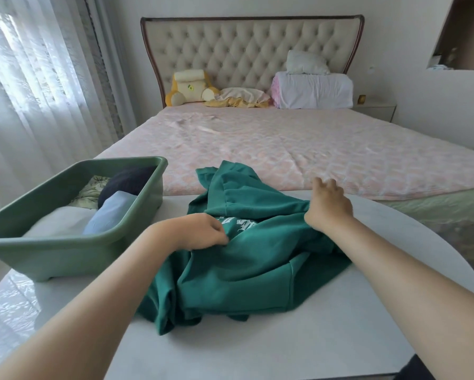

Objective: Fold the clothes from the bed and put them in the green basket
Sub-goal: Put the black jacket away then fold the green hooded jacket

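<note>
Beside the basket (74, 163), left hand (200, 231) pinches the bunched sweatshirt (244, 264), right hand (329, 204) loose-fingered and empty: a one-sided pull risks a skewed fold.

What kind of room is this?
Most likely a bedroom: there is a big bed with a tufted headboard, pillows stacked against it, and sheer curtains beside it. The left hand pinches a green sweatshirt beside a green basket of clothes.
</note>
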Available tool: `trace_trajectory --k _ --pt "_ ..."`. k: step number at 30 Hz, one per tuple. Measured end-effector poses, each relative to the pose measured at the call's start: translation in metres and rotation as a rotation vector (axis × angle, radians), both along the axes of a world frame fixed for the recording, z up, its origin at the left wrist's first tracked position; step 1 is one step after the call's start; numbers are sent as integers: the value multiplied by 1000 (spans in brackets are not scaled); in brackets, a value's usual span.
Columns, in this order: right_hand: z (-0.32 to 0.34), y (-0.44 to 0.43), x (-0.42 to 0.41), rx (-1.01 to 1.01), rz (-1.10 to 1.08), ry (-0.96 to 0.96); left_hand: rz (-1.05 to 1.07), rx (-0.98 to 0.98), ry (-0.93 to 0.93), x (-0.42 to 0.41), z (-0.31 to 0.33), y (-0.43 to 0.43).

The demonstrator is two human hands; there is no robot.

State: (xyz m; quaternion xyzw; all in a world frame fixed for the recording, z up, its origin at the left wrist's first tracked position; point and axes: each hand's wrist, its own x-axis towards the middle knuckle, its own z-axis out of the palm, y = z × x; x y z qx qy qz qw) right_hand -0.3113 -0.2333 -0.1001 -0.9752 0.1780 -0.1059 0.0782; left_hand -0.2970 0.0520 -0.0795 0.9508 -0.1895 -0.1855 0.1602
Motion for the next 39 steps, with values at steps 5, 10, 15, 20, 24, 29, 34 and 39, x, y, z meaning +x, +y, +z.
trace_trajectory --k 5,10,15,20,24,29,34,39 --pt "-4 36 3 98 523 -20 113 14 -162 7 -17 -16" --pt "-15 38 9 -101 463 136 75 -34 -156 11 -10 -9" --pt "4 30 3 -124 120 -64 230 -189 -532 14 8 9" --pt "16 1 -12 -109 -198 64 249 -76 -433 14 -6 18" --pt "10 25 -15 -94 91 -67 185 20 -341 9 -13 10" --pt "4 85 -30 273 744 -79 224 -405 -389 5 -9 3" --pt "-11 99 -34 33 737 114 279 -820 -163 -7 -5 12" --pt "1 72 -24 -42 679 27 171 -460 -172 -12 -8 29"
